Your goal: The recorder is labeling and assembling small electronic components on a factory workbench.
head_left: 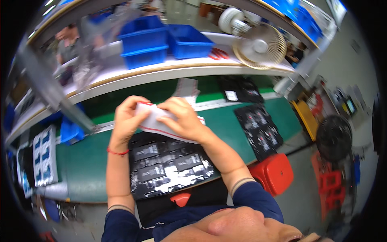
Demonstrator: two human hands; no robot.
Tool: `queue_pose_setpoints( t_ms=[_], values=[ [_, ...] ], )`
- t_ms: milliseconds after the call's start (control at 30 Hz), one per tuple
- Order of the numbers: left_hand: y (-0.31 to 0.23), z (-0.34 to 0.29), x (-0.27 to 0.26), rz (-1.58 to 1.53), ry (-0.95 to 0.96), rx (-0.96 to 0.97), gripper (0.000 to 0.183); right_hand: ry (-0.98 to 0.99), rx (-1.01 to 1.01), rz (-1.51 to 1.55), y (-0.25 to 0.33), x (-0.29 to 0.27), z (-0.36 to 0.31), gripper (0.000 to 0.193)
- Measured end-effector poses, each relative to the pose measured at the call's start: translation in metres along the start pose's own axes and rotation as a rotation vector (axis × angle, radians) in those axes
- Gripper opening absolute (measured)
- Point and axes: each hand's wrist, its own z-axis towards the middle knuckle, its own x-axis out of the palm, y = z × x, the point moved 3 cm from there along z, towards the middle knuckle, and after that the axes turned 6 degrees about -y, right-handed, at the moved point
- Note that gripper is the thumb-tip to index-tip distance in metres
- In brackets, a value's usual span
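The left hand (128, 119) and right hand (183, 117) pinch a white sheet (152, 122), probably light, floppy, easily creased; best held by its edges.

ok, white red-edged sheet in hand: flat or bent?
Bent: the white sheet bows between left hand and right hand, its red edges curving. Any crease: cannot tell, hands cover part.

White sheet (152, 122), red edging (158, 130), dashed perhaps.
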Motion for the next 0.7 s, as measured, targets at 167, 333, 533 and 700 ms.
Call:
queue_pose_setpoints(
  t_ms=[167,333,533,700],
  values=[
    [0.005,-0.004,-0.005,-0.016,0.031,-0.131,0.016,0.062,0.01,0.021,0.005,0.001,-0.001,0.035],
    [0.003,-0.001,-0.004,-0.065,-0.012,-0.108,0.014,-0.039,0.002,-0.171,0.029,-0.021,-0.003,0.049],
    [-0.004,-0.004,-0.027,-0.029,-0.141,-0.063,0.012,0.184,0.552,0.322,0.062,-0.095,-0.12,0.014],
    [-0.009,0.006,-0.019,-0.073,-0.177,-0.073,0.011,1.26,1.117,0.411,0.071,-0.107,-0.31,0.02]
  ],
)
